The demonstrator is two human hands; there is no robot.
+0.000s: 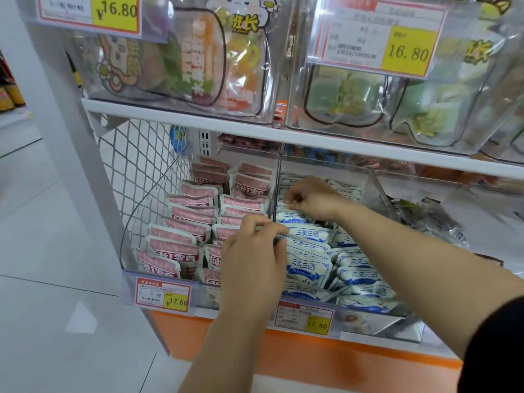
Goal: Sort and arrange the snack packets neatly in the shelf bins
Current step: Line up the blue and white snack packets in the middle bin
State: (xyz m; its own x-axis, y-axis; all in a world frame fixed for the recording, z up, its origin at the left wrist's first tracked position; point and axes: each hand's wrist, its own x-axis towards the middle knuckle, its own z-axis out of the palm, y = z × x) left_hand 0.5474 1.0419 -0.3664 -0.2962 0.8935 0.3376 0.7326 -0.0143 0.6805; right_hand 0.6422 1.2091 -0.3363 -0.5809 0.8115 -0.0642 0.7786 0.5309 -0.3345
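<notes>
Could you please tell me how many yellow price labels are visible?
4: upper-left label, upper-right label, lower-left label, lower-middle label. Others may be hidden beyond the right edge.

The pink packets (187, 217) stood in two overlapping rows, leaning back, and filled the left clear bin (147, 199). The blue-and-white packets (309, 268) occupied the adjacent bin (340, 168): the left column overlapped in order, and the right-side packets lay tilted and loose.

In the left bin (141, 219) packets (187, 214) are standing in two rows; other packets (309, 268) are lying in the middle bin (340, 171).
</notes>
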